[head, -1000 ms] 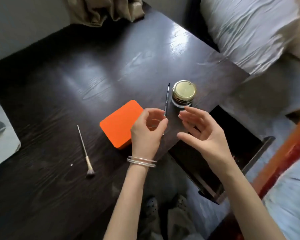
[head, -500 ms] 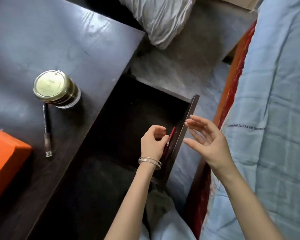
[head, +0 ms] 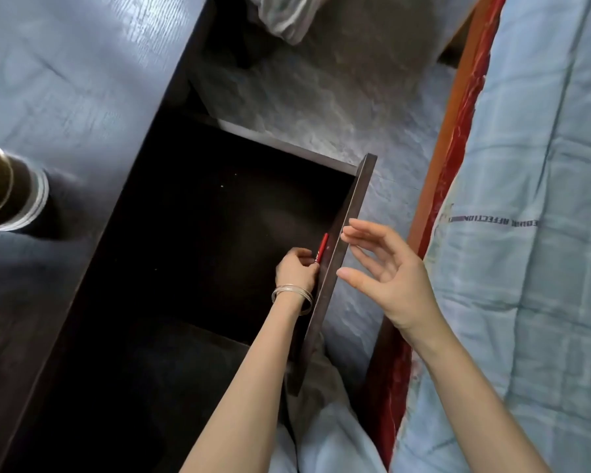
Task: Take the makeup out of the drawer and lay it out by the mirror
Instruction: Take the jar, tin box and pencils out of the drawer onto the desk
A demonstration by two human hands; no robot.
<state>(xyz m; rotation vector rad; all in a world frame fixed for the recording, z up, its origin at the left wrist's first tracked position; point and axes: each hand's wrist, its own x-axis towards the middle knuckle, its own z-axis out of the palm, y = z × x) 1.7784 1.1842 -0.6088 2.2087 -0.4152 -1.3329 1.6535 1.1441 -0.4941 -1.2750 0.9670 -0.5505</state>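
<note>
The dark drawer (head: 347,254) stands pulled out of the dark wooden table (head: 75,73). Inside it, against the front panel, lies a thin red makeup pencil (head: 322,247). My left hand (head: 296,269), with bangles on the wrist, reaches into the drawer and pinches the pencil's lower end. My right hand (head: 386,271) hovers just outside the front panel with its fingers spread and relaxed, holding nothing. A gold-lidded jar (head: 11,189) stands on the table at the left edge. The mirror is out of view.
A bed with a pale blue quilt (head: 526,233) and a red-orange frame (head: 447,158) runs along the right. Grey floor (head: 338,90) shows between table and bed, with a bundle of cloth (head: 284,15) at the top.
My view swung right from the tabletop to the drawer. My left hand left the table, went into the drawer and took hold of the red pencil; my right hand followed alongside.
</note>
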